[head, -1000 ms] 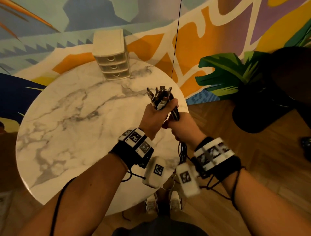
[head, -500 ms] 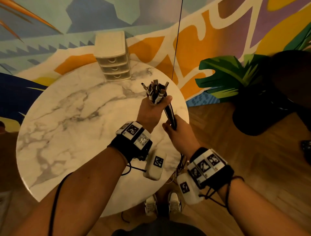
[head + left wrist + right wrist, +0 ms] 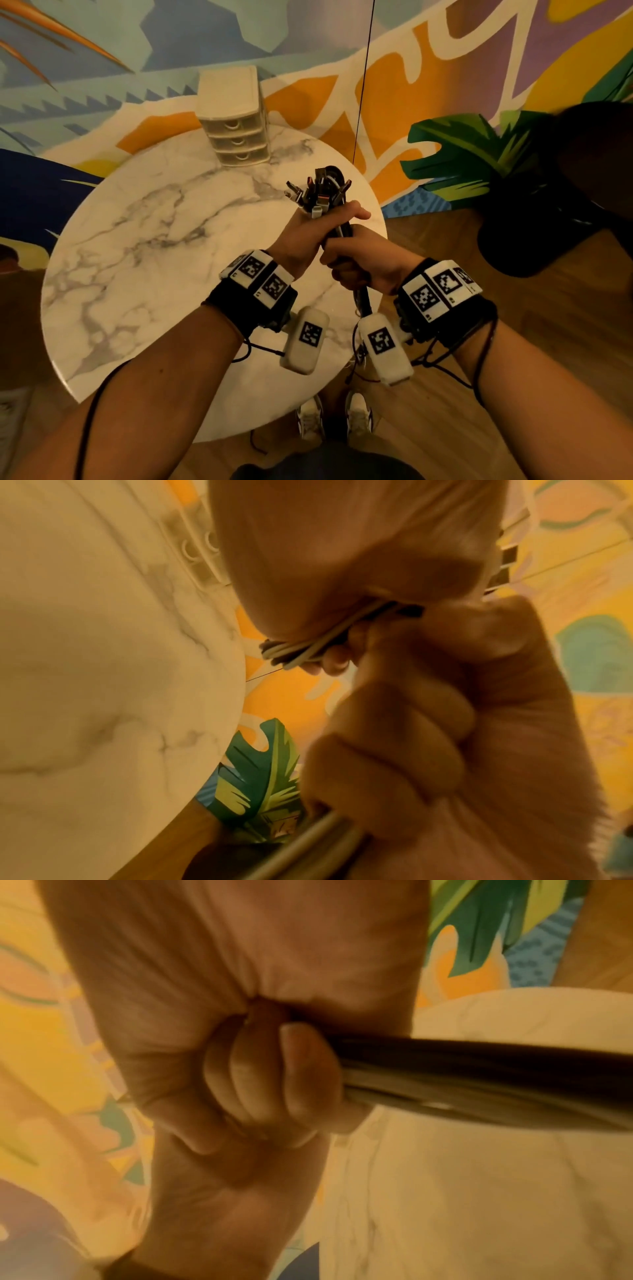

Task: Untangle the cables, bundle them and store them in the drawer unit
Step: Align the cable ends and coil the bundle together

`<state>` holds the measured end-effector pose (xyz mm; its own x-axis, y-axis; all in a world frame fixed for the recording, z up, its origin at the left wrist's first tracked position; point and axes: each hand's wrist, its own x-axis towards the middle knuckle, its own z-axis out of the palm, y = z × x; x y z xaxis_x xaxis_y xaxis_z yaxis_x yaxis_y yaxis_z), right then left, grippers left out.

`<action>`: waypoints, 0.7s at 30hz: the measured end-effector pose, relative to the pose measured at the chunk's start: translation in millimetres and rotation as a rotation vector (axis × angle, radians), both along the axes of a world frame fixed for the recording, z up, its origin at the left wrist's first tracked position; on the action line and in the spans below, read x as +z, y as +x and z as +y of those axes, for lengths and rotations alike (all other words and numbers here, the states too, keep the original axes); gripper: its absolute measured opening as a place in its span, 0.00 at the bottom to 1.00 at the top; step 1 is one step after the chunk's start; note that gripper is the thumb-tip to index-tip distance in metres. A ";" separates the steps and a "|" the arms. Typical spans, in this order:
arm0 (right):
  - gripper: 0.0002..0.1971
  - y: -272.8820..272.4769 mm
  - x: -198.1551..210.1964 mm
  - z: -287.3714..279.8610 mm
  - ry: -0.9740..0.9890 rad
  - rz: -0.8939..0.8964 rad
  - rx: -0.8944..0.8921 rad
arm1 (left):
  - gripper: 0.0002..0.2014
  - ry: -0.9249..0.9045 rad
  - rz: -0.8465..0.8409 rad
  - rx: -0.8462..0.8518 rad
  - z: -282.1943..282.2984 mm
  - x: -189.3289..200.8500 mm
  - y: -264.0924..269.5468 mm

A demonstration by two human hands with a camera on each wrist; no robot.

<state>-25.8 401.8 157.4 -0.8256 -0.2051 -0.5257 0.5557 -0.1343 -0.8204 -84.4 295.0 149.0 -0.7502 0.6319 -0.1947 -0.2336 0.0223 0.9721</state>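
A bunch of dark and pale cables [image 3: 322, 197] stands upright above the right part of the marble table [image 3: 144, 246], plug ends fanning out on top. My left hand [image 3: 308, 236] grips the bunch just under the plugs. Directly below it my right hand [image 3: 356, 263] is fisted round the same cables [image 3: 479, 1074], whose tails hang down past the wrist [image 3: 364, 301]. In the left wrist view white and dark strands [image 3: 308, 645] cross between both fists. The cream drawer unit [image 3: 233, 116], three drawers closed, stands at the table's far edge.
A dark round seat or stool [image 3: 555, 192] stands right of the table on the wooden floor. The painted wall [image 3: 445, 51] runs behind, and a thin black cord [image 3: 363, 85] hangs down in front of it. My shoes [image 3: 335, 418] show below the table's near edge.
My right hand slid up the cables until it met the left fist. The left hand kept its grip on the plug end, shifting slightly right.
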 end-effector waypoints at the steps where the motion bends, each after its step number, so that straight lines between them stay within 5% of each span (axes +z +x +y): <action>1: 0.20 -0.3 0.1 -1.3 0.039 0.002 0.007 | 0.12 -0.005 -0.015 0.022 -0.7 -0.1 1.3; 6: 0.09 -2.0 1.1 -15.2 0.351 0.072 0.095 | 0.10 -0.007 -0.154 0.198 2.1 -2.8 0.5; 11: 0.16 1.2 0.5 -23.1 0.469 0.188 0.148 | 0.14 0.188 -0.355 0.321 -5.4 -4.8 0.3; 16: 0.23 7.0 -28.1 -26.6 0.619 0.174 0.117 | 0.17 0.413 -0.429 0.238 -12.4 4.9 -5.0; 21: 0.21 -0.4 -28.8 -25.4 0.777 0.242 0.200 | 0.15 0.407 -0.405 0.145 -19.6 4.8 -7.5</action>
